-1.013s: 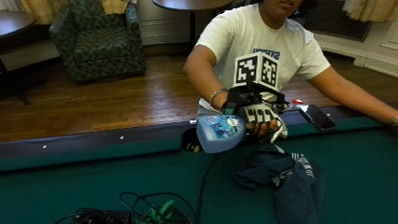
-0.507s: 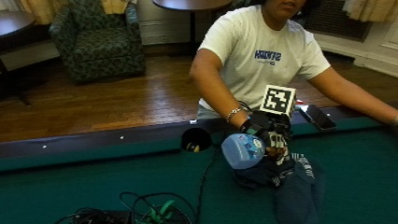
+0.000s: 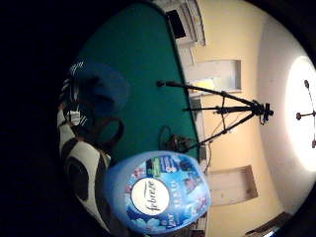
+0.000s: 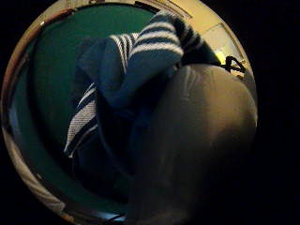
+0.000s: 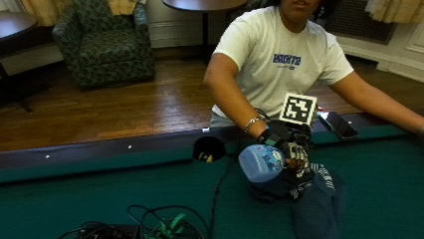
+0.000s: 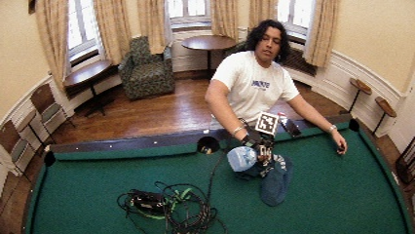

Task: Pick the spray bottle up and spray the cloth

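spray bottle (image 5: 262, 163): pale blue, rounded, labelled; held tilted at frame centre-right | right hand (image 5: 289, 148): fingers curled round the bottle | cloth (image 5: 318, 201): dark blue, striped edge; seen directly beneath hand on green table (image 5: 99, 199)

A home-like lounge or games room: a green-felt billiard worktop (image 6: 97, 185) with corner pockets, a patterned armchair (image 6: 148, 68), round wooden side tables (image 6: 207, 43), wood floor, and curtained bay windows (image 6: 185, 9).
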Demonstrator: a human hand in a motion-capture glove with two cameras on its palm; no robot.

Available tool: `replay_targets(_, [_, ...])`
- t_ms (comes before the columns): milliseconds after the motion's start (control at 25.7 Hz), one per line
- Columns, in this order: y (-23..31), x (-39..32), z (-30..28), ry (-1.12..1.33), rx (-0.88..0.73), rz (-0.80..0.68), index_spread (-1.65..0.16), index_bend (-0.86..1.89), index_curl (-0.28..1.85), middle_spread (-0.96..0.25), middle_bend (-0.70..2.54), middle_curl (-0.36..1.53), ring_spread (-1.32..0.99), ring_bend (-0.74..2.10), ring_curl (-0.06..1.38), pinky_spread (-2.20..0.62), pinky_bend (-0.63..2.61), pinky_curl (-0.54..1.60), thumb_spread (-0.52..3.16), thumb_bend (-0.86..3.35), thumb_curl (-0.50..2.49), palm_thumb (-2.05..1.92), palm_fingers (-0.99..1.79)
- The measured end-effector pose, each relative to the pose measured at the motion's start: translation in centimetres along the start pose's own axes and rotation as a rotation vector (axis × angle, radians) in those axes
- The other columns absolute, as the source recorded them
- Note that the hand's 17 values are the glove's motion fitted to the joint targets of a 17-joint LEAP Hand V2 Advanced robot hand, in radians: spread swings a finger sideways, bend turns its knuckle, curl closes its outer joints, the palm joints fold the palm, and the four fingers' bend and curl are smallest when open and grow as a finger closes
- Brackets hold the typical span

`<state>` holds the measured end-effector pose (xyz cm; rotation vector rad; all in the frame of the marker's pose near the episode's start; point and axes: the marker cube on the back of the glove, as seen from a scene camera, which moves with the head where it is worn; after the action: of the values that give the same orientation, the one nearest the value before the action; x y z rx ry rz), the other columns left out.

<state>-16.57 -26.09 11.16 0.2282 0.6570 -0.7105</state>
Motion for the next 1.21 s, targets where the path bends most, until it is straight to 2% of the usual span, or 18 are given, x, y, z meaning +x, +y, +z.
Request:
replay_targets(273, [0.1, 6.7, -2.7, -0.055, 0.145, 0.191, -0.25, 0.36, 0.59, -0.21, 0.66, 0.56, -0.21, 0.77, 0.49, -0.32, 0.46, 0.42, 0.26, -0.03, 0.81, 0.94, 1.39])
replay_targets(390, [0.9, 7.5, -4.2, -0.104, 0.204, 0.305, -0.25, 0.36, 0.59, -0.22, 0.66, 0.56, -0.21, 0.77, 0.49, -0.32, 0.46, 0.42, 0.26, -0.03, 0.81, 0.94, 1.39])
replay_targets(662, [2.3, 10.3, -5.7, -0.339, 0.369, 0.595, -0.25, 0.36, 0.60, -0.22, 0.66, 0.56, -0.21, 0.77, 0.49, -0.32, 0.46, 0.42, 0.26, -0.03, 0.81, 0.94, 1.39])
replay_targets(935, [1.9, 9.6, -6.0, -0.833, 0.526, 0.758, -0.25, 0.36, 0.60, -0.22, 0.66, 0.55, -0.21, 0.77, 0.49, -0.32, 0.45, 0.42, 0.26, -0.03, 0.81, 0.93, 1.39])
replay_targets(1208, [-1.3, 5.4, -6.6, -1.454, 0.594, 0.704, -0.25, 0.35, 0.60, -0.22, 0.66, 0.55, -0.21, 0.77, 0.49, -0.32, 0.46, 0.42, 0.25, -0.03, 0.82, 0.94, 1.39])
